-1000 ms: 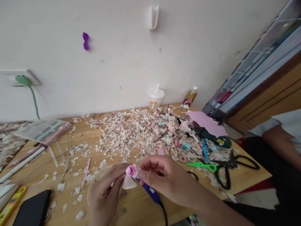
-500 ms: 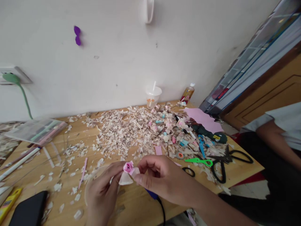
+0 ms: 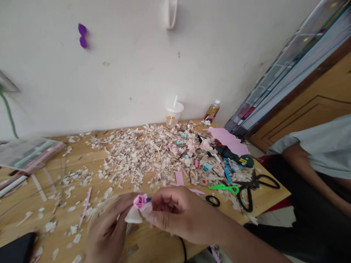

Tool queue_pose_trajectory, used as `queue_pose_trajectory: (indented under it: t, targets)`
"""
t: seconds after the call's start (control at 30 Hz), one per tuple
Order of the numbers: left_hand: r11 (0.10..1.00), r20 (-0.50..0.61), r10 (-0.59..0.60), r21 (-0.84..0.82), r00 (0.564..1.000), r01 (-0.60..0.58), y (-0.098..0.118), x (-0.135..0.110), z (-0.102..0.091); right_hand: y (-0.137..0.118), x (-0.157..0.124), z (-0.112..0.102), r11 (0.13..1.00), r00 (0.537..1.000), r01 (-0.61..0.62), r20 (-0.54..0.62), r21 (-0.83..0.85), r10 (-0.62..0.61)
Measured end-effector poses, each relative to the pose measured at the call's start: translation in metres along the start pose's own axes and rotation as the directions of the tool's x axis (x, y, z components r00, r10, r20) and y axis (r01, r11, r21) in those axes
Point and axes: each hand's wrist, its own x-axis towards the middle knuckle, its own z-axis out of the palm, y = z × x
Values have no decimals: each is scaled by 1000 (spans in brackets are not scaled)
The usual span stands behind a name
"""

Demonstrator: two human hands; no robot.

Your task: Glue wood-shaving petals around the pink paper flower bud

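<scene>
A small craft flower (image 3: 140, 201) with a folded pink centre and whitish outer petals is pinched in my left hand (image 3: 109, 223), its fingers closed at the flower's left side. My right hand (image 3: 178, 212) closes thumb and fingers on a white petal (image 3: 146, 209) at the flower's right. Between the pink centre and my right fingertips shows a dark blue tip (image 3: 148, 199); what it belongs to is hidden. From under the right hand a black cord (image 3: 183, 248) runs down. The flower is held above the wooden table (image 3: 153, 248).
Whitish petal scraps (image 3: 131, 153) spread over the table. Green scissors (image 3: 225, 188), black scissors (image 3: 248, 186), a roll of tape (image 3: 203, 181) and pink paper (image 3: 229, 140) lie to the right. A lidded cup (image 3: 174, 113) and a bottle (image 3: 212, 111) stand behind. Another person (image 3: 315, 153) sits at right.
The view has swung slightly, so table things sit further left. Both hands still grip the flower and its petal; a dark blue tip now shows beside the pink centre.
</scene>
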Motion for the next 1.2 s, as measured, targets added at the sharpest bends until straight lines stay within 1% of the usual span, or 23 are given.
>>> queue_pose_trajectory:
  t: [0.07, 0.13, 0.17, 0.2, 0.23, 0.27, 0.3, 0.33, 0.37, 0.4, 0.43, 0.47, 0.57, 0.6, 0.67, 0.8, 0.83, 0.93, 1.03, 1.1, 1.13, 1.2]
  targets:
    - [994, -65, -99, 43, 993, 102, -10, -4, -3, 4, 1, 0, 999, 999, 13, -36, -37, -15]
    - [969, -135, -222, 78, 966, 234, -20, -7, -5, 9, 4, 0, 990, 984, 61, -161, -131, -82]
    - [960, -145, -259, 67, 955, 271, -23, -7, -5, 12, 6, -1, 970, 955, 104, -251, -219, -159]
    - [952, -128, -298, 32, 946, 304, -23, -7, -4, 15, 9, 0, 926, 902, 162, -328, -341, -279]
    - [942, -104, -335, -21, 937, 334, -22, -6, -2, 18, 11, 0, 842, 825, 226, -363, -490, -434]
    - [932, -59, -358, -79, 932, 354, -19, -5, 0, 20, 13, 1, 715, 735, 280, -336, -641, -589]
    - [919, 4, -374, -129, 927, 372, -15, -3, 3, 22, 15, 3, 558, 642, 320, -258, -766, -722]
    - [907, 42, -380, -177, 924, 382, -10, -2, 5, 23, 16, 5, 398, 556, 345, -157, -850, -816]
    - [894, 70, -388, -213, 919, 394, -5, -1, 8, 23, 17, 7, 271, 494, 351, -69, -896, -867]
    - [883, 85, -395, -239, 915, 404, -2, 0, 10, 23, 18, 10, 192, 457, 348, -12, -918, -889]
    - [876, 86, -402, -254, 912, 410, 1, 0, 11, 23, 19, 13, 158, 441, 340, 9, -927, -897]
    - [874, 83, -406, -256, 910, 414, 3, -1, 11, 22, 19, 16, 152, 434, 334, 9, -930, -901]
    - [881, 80, -407, -229, 910, 414, 4, -6, 11, 20, 20, 23, 181, 427, 330, -24, -927, -904]
    - [884, 79, -406, -219, 910, 414, 3, -8, 10, 20, 20, 25, 179, 415, 335, -26, -925, -910]
    - [894, 66, -396, -202, 916, 401, 2, -11, 9, 19, 18, 26, 159, 407, 348, -4, -924, -913]
    - [933, 22, -331, -145, 943, 331, 1, -15, 8, 21, 13, 26, 134, 430, 350, 32, -927, -902]
    - [937, 18, -320, -138, 947, 319, 2, -15, 9, 22, 12, 26, 133, 426, 347, 30, -928, -904]
    - [934, 25, -319, -163, 947, 319, 3, -14, 9, 23, 11, 25, 121, 418, 352, 40, -928, -908]
    - [921, 46, -335, -195, 941, 338, 5, -13, 10, 23, 13, 24, 157, 413, 345, 0, -925, -911]
    - [919, 57, -339, -195, 939, 344, 7, -12, 11, 23, 13, 22, 190, 423, 333, -34, -924, -905]
    - [918, 56, -341, -193, 938, 346, 7, -12, 12, 23, 13, 21, 202, 436, 326, -43, -923, -899]
    - [917, 45, -347, -193, 937, 349, 8, -13, 12, 23, 12, 19, 190, 455, 338, -16, -922, -890]
